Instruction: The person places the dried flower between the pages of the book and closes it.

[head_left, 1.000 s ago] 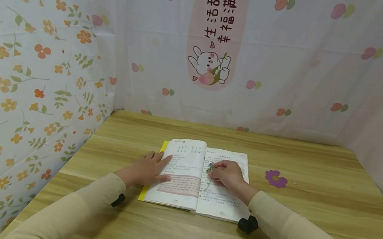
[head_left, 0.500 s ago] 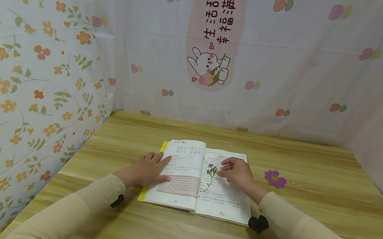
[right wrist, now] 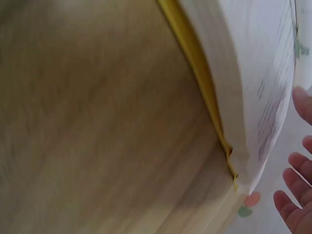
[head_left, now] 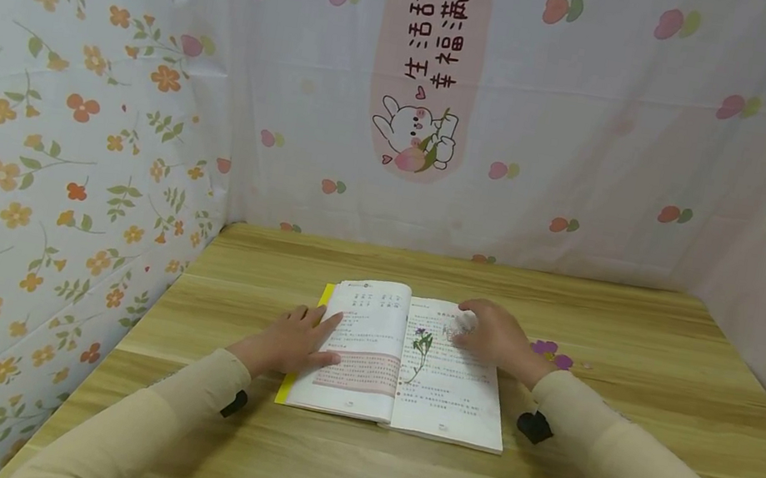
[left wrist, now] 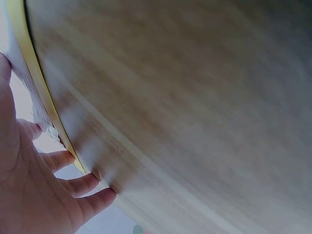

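Observation:
An open book [head_left: 368,329] with a yellow cover lies on the wooden table. My left hand [head_left: 290,339] rests spread on its left page, and in the left wrist view its fingertips reach past the yellow cover edge [left wrist: 41,80] to the tabletop. A small sprig with a purple bloom and green leaves [head_left: 421,351] lies on the right page by the spine. Over the outer upper part of that page is my right hand [head_left: 499,339], slightly blurred, with nothing held. In the right wrist view its loosely bent fingers [right wrist: 297,183] are beside the page edge.
A purple flower head [head_left: 552,354] lies on the table right of the book, partly covered by my right hand. A tiny pale bit [head_left: 587,365] is beside it. Patterned cloth [head_left: 597,140] hangs behind the table and along the left side.
My right hand has let go of the sprig, leaving it on the right page, and has moved right toward the book's outer edge. My left hand has stayed in place.

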`<state>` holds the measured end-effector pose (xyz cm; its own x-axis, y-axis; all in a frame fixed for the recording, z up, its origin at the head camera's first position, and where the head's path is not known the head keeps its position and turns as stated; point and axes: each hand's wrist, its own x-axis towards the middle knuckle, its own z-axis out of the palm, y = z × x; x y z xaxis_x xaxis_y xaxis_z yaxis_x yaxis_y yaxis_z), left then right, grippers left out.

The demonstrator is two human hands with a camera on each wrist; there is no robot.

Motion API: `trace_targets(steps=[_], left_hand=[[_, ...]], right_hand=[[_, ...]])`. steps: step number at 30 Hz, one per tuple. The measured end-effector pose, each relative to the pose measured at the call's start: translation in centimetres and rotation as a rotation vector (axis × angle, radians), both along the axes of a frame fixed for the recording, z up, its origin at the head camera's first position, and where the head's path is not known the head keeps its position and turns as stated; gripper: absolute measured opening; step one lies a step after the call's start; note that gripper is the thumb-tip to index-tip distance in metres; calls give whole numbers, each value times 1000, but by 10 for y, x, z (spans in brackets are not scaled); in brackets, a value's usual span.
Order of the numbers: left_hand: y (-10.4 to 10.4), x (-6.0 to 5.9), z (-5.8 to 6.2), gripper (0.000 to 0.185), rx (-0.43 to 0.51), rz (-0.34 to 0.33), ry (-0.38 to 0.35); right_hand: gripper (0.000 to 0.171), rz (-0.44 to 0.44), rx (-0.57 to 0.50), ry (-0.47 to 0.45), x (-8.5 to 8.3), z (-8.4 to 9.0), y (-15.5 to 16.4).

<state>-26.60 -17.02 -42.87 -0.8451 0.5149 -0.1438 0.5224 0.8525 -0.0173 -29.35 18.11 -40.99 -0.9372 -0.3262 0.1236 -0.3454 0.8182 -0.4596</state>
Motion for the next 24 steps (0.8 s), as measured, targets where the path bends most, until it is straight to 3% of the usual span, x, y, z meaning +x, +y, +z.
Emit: trace_targets(steps=[7, 12, 24], left_hand=[[1, 2, 1, 80, 5, 1, -2], [1, 2, 0, 80, -6, 8, -2], [1, 2, 0, 78, 12, 14, -12]], right_hand=[[66, 41, 228, 74, -17, -9, 16], [71, 90, 373, 68, -25, -14, 24], [76, 118, 382, 17, -29, -23, 33]])
